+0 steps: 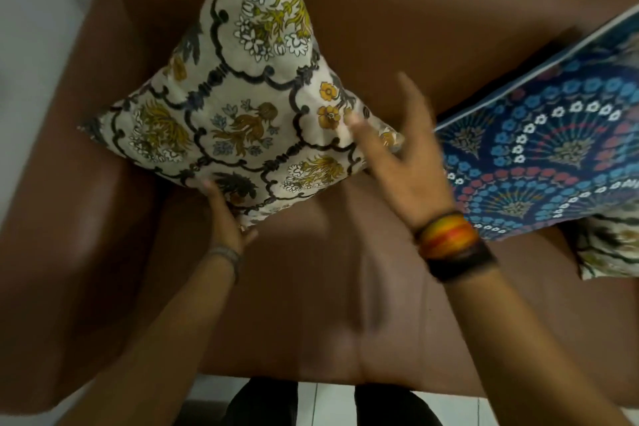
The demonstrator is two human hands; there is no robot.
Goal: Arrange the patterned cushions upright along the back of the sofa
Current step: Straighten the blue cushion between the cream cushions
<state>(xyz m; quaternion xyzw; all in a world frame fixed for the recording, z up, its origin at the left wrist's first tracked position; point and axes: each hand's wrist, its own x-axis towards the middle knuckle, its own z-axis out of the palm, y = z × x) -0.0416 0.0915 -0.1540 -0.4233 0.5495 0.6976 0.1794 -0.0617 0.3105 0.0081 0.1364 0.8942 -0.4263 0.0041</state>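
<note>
A cream cushion (242, 93) with black scrolls and yellow flowers stands tilted on one corner against the back of the brown sofa (397, 10), near the left armrest. My left hand (224, 214) grips its lower corner from below. My right hand (404, 156) is blurred, fingers spread, beside the cushion's right corner and holding nothing. A blue cushion (546, 156) with red and white flower arcs leans at the right. Under it peeks another cream patterned cushion (608, 249).
The sofa's left armrest (69, 218) bulges at the left. The brown seat (311, 304) lies bare below my hands. White floor tiles (328, 405) and my dark feet show at the bottom edge. A pale wall fills the top left.
</note>
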